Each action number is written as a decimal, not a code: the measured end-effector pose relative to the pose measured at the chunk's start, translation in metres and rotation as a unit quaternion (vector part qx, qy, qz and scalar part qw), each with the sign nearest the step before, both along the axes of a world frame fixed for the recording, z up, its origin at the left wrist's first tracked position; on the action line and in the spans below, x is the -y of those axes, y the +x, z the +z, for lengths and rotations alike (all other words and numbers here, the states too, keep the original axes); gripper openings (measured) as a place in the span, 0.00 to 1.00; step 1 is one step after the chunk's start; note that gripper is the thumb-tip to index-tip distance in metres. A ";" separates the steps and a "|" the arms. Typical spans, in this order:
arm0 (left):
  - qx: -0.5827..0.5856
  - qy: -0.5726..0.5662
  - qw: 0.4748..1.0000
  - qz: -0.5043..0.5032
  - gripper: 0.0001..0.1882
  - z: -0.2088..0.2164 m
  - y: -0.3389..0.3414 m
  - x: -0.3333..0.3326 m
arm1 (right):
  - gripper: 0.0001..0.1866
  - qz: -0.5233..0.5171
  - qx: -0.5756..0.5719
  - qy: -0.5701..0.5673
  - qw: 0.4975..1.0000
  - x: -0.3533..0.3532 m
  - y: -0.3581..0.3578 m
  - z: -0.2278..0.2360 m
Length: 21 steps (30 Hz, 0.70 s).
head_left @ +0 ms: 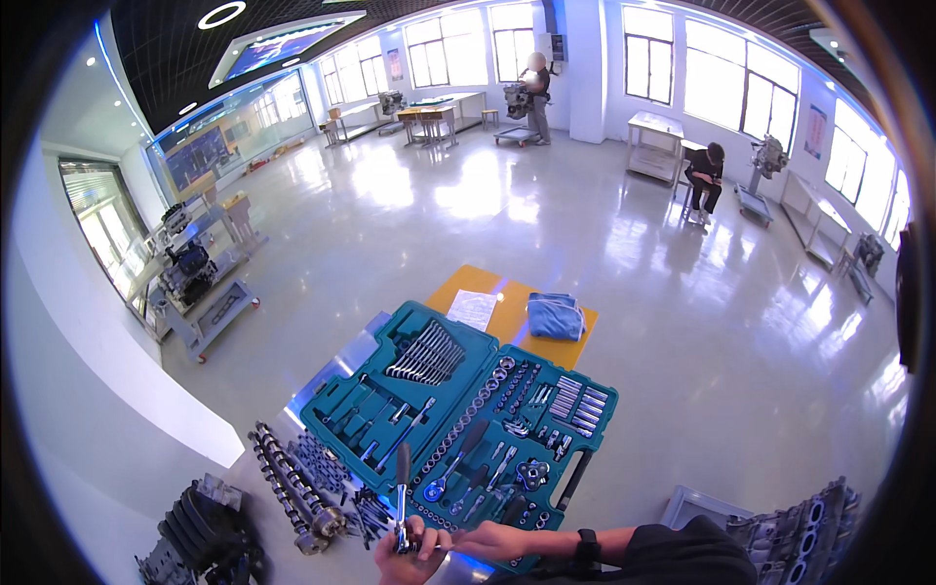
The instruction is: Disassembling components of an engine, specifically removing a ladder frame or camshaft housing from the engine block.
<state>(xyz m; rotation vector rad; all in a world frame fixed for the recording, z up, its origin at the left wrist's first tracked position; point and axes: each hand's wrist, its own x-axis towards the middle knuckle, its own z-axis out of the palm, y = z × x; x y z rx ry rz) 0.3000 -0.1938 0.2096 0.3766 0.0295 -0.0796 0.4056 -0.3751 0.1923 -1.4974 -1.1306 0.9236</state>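
Head view: ratchet (pixel 404 478) stands near upright at the near edge of the case (pixel 476 343), dark handle up and overlapping the case in view, bright shank below, head end down in the left hand (pixel 406 560); left fingers curled round that head end, so grip is low and most of the tool's length sticks out above it; right hand (pixel 487 539) comes in from the right, at the case's near edge, fingertips up against the left hand's fingers; looks like a pinch, but can't tell on what, too small and partly hidden; handling, my judgement: ratchet rigid, fairly heavy for its size, not fragile; polished shank probably slick, more so if oily; dark handle likely the surer hold, head end good for steadying while fingers work there; held by the head, the long handle could tip, so keep it snug; camshafts (pixel 276 471) and dark bolts (pixel 367 517) lie left of the case, bolts nearer the left hand, both apart from the ratchet.
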 end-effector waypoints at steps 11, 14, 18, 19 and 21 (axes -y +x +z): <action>0.107 0.063 0.992 0.015 0.19 0.022 0.025 0.001 | 0.20 -0.018 -0.037 0.040 0.998 -0.011 0.003 0.001; 0.102 0.060 0.993 0.029 0.19 0.028 0.035 0.001 | 0.21 -0.019 -0.025 0.040 0.999 -0.016 0.009 -0.002; 0.079 0.076 0.992 0.062 0.17 0.040 0.043 0.002 | 0.20 0.010 -0.039 0.007 0.999 -0.019 0.020 0.003; 0.078 0.091 0.991 0.063 0.17 0.042 0.044 0.001 | 0.20 0.008 -0.038 0.007 0.999 -0.019 0.022 0.005; 0.079 0.077 0.992 0.060 0.16 0.044 0.047 0.003 | 0.20 0.006 -0.037 -0.001 0.999 -0.019 0.023 0.009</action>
